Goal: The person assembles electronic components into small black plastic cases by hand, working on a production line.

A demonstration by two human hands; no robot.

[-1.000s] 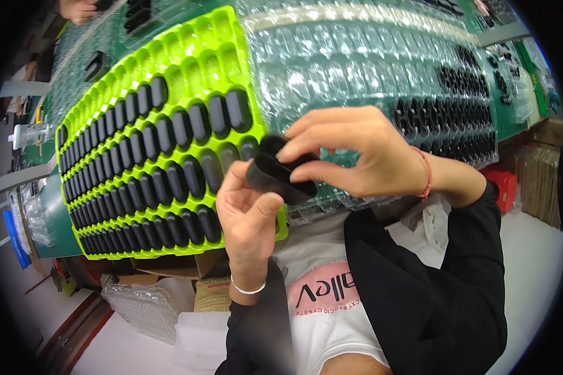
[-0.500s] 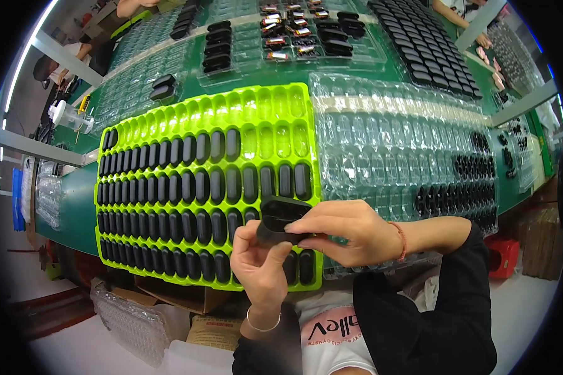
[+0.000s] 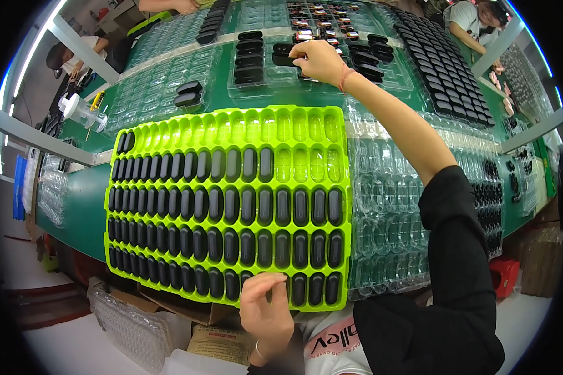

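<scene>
My right hand (image 3: 319, 61) reaches to the far middle of the table and grips a black oval case (image 3: 285, 56) between thumb and fingers. That case is over the clear tray next to a column of similar dark cases (image 3: 249, 59). Close to me, my left hand (image 3: 266, 312) is at the front edge of the bright green tray (image 3: 256, 119), its fingers curled towards the thumb and no object visible in them. Rows of closed black oval cases (image 3: 283, 206) fill most of the tray's slots; several slots at the upper right hold none. My left fingers hide part of its front row.
Clear plastic blister trays (image 3: 388, 187) lie right of the green tray, some with small black parts (image 3: 486, 194). Parts with orange-and-silver pieces (image 3: 303, 34) sit at the back. Dark cases (image 3: 444, 69) fill a tray at far right. Other people (image 3: 472, 25) work across the table.
My hands have parted: both held an open black hinged case; now my right hand is stretched far forward with a black case, and my left has dropped nearer me. The view has shifted.
</scene>
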